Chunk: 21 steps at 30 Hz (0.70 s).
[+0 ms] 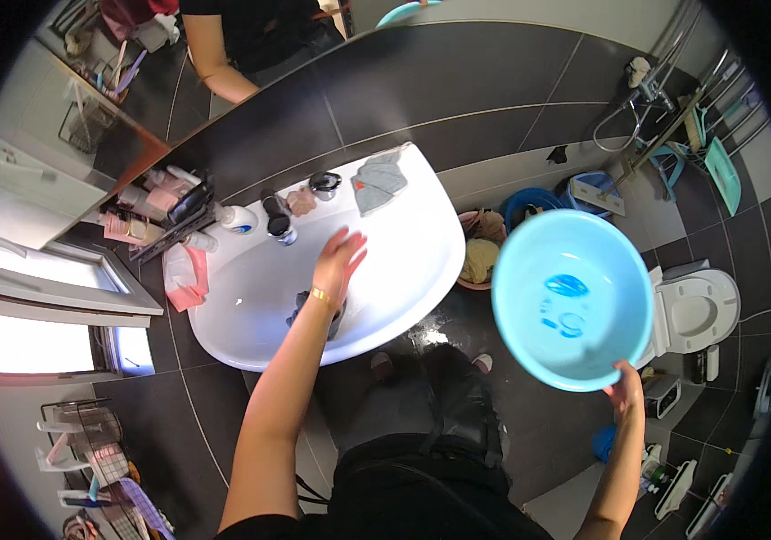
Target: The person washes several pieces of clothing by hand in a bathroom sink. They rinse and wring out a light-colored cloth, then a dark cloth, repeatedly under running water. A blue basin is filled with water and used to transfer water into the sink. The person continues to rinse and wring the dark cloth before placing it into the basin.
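Observation:
My right hand (626, 390) grips the rim of a light blue plastic basin (598, 324), holding it up to the right of the washbasin. The plastic basin is tilted so its inside faces me, with a blue printed design on the bottom. My left hand (339, 264) is over the white washbasin (419, 263), fingers apart, holding nothing. Below its wrist a dark wet-looking cloth (297, 310) lies in the bowl, partly hidden by my forearm. A folded grey cloth (380, 182) with an orange patch rests on the washbasin's back corner.
A faucet (279, 226), a round dark-topped container (324, 184) and a white bottle (237, 219) stand along the washbasin's back. Buckets holding cloths (481, 260) stand on the floor beyond its right end. A toilet (692, 314) is at the right, a mirror (277, 40) above.

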Each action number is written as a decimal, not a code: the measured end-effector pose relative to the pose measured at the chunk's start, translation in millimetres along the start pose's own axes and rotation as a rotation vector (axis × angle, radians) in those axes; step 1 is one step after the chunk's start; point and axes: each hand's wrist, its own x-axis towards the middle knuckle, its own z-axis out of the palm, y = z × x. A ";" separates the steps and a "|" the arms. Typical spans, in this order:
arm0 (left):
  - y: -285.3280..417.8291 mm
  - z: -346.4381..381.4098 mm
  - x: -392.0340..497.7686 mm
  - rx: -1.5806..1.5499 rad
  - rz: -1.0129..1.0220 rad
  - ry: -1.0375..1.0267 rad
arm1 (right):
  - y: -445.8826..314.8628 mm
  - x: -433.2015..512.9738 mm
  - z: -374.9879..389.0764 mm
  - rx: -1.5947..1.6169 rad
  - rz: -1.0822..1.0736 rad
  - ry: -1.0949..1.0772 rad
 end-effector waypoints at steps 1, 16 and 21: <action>6.8 -0.1 23.9 -0.059 0.012 0.007 | -2.0 -5.1 25.0 -0.065 0.027 -0.071; 16.4 -38.0 203.8 -0.628 -0.023 0.417 | 38.8 -45.9 318.2 -0.560 0.239 -0.556; 36.4 -21.8 193.7 -0.713 0.017 0.463 | 63.1 -36.2 336.7 -0.595 0.293 -0.633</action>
